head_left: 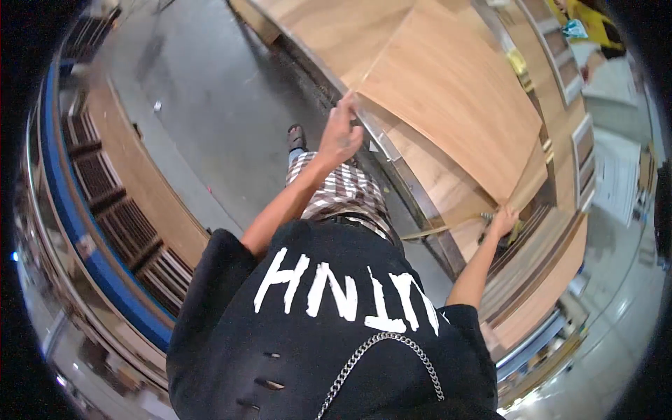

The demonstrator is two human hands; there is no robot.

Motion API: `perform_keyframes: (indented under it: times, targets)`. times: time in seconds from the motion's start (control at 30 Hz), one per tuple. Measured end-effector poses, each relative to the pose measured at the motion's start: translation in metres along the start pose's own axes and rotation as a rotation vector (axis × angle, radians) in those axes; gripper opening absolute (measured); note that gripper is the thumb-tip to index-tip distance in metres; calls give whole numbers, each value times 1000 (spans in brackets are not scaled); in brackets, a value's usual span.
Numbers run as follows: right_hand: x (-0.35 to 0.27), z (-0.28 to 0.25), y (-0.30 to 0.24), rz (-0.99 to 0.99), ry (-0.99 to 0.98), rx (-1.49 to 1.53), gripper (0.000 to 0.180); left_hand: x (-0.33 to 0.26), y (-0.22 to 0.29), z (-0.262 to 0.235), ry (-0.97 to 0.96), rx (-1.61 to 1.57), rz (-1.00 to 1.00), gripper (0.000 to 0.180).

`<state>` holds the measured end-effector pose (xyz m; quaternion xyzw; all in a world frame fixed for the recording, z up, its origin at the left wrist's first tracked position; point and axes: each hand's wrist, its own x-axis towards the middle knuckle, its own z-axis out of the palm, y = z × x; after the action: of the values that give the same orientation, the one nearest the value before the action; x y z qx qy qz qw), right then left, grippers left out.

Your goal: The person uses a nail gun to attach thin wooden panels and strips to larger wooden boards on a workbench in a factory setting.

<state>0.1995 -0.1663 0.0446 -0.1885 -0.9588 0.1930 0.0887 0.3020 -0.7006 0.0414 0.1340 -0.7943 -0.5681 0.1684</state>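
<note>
A thin, light-brown wood sheet (pixel 455 98) lies tilted over the wooden work surface, its near edge raised. My left hand (pixel 341 133) is at the sheet's left corner, fingertips closed on it and somewhat blurred. At the near right corner, my right hand (pixel 502 220) pinches the edge between thumb and fingers. Just under my right hand a dark and yellow object, partly hidden, rests near a narrow yellowish strip (pixel 437 229) that runs left past the table edge.
More wood boards (pixel 535 287) are stacked to the right. A yellow object (pixel 516 61) lies on the table beyond the sheet. To my left stands a long rack (pixel 133 238) with slatted dark panels and a blue edge. Grey floor (pixel 210 91) runs between rack and table.
</note>
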Motion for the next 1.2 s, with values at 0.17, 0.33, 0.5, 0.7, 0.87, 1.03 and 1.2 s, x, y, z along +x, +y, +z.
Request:
perform_keyframes:
  times: [0.17,0.33,0.5,0.7,0.87,1.03,1.2]
  targets:
    - [25,9,-5,161,-3,273,39,-9,-4,17,130,-5,-71,68]
    - [26,11,-26,126,-119,57,25,-12,-7,24,269,-24,-78,69]
    - [25,4,-50,462,-248,346,18,-9,-11,34,302,-156,-108,64]
    - [30,-15,-54,486,-217,544,16,-13,13,35,310,29,-55,74]
    - [37,-27,-67,477,-185,471,15,-16,29,38,309,-12,-20,56]
    - [58,-34,-53,508,-247,388,20,-21,36,35,225,-2,-57,47]
    - [55,-23,-38,407,-349,447,22,-25,11,40,206,64,-74,51]
